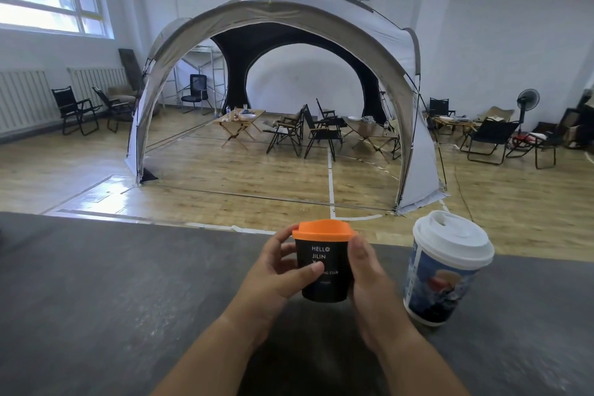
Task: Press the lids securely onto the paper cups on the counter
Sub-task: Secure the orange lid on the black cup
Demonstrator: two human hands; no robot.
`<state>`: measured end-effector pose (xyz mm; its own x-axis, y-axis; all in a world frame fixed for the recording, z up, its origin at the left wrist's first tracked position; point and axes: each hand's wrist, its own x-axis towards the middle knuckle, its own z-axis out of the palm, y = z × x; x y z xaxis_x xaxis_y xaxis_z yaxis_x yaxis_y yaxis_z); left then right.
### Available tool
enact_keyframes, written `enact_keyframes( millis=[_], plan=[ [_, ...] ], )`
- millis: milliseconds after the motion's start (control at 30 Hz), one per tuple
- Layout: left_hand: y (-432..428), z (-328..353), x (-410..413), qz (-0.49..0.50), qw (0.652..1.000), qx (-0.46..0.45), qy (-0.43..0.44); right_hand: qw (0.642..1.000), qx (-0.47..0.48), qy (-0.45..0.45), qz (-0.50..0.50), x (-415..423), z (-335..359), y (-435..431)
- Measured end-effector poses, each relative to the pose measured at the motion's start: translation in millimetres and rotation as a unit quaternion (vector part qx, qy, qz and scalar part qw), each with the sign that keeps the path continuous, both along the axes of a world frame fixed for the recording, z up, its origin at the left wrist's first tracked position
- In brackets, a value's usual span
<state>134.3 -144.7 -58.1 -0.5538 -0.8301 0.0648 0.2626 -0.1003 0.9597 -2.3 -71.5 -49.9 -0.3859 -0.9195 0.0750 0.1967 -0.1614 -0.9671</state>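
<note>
Starting at the left of the grey table point(96, 299), we find our left hand point(279, 273) wrapped round the near side of the small black cup point(324, 270). The thumb lies across the printed front and the fingers curl behind, with one fingertip reaching up to the rim of the orange lid point(323, 230). That lid sits level on the cup's mouth and looks seated all round, though we cannot tell whether it has snapped fully home. The cup stands, or is held just above, the middle of the table near its far edge; which of the two we cannot tell. Our right hand point(369, 280) grasps the cup's other side, thumb pointing up the wall to just under the lid. So both hands are closed on this one cup. Further right, apart from our hands, the tall printed cup point(440, 283) stands on the table with its white lid point(453, 241) already on and looking flush. We judge the task nearly done: perhaps a last squeeze on the orange lid remains.
</note>
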Motion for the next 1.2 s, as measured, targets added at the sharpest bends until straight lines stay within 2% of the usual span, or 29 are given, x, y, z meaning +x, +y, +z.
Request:
enact_keyframes(
  millis=[100, 233, 267, 333, 400, 500, 667, 833, 900, 1100, 1200],
  plan=[
    [1.5, 1.4, 0.7, -0.032, 0.999, 0.008, -0.005, 1.0, 0.018, -0.006, -0.003, 1.0, 2.3, 0.2],
    [5.8, 8.2, 2.6, 0.031, 0.998, -0.033, -0.042, 0.999, 0.046, -0.012, -0.007, 10.5, 8.1, 5.0],
    [6.7, 12.5, 4.4, 0.059, 0.996, -0.048, -0.05, 0.998, 0.053, -0.034, -0.019, 13.0, 9.5, 6.2],
    [9.2, 24.0, 12.7, 0.107, 0.986, -0.094, -0.082, 0.986, 0.092, -0.136, -0.012, 15.6, 10.9, 8.7],
    [14.1, 35.7, 29.9, 0.126, 0.976, -0.13, -0.121, 0.961, 0.149, -0.225, 0.064, 24.2, 12.6, 7.1],
    [26.3, 38.9, 71.8, 0.137, 0.969, -0.137, -0.154, 0.94, 0.158, -0.271, 0.135, 60.1, 27.4, 5.5],
    [29.7, 21.1, 161.6, 0.216, 0.952, -0.127, -0.178, 0.918, 0.18, -0.287, 0.207, 150.0, 28.2, -22.4],
    [13.3, 13.5, 252.0, 0.342, 0.902, -0.134, -0.228, 0.901, 0.206, -0.265, 0.274, 258.2, 21.9, -63.8],
    [-0.7, 11.2, 286.4, 0.365, 0.892, -0.125, -0.237, 0.901, 0.205, -0.253, 0.287, 297.2, 17.0, -84.1],
    [-92.2, 3.7, 346.4, 0.37, 0.892, -0.068, -0.25, 0.929, 0.188, -0.247, 0.203, 372.3, 20.2, -151.9],
    [-148.6, 9.1, 350.2, 0.39, 0.873, -0.071, -0.283, 0.938, 0.188, -0.249, 0.15, 383.3, 27.3, -190.4]
  ],
)
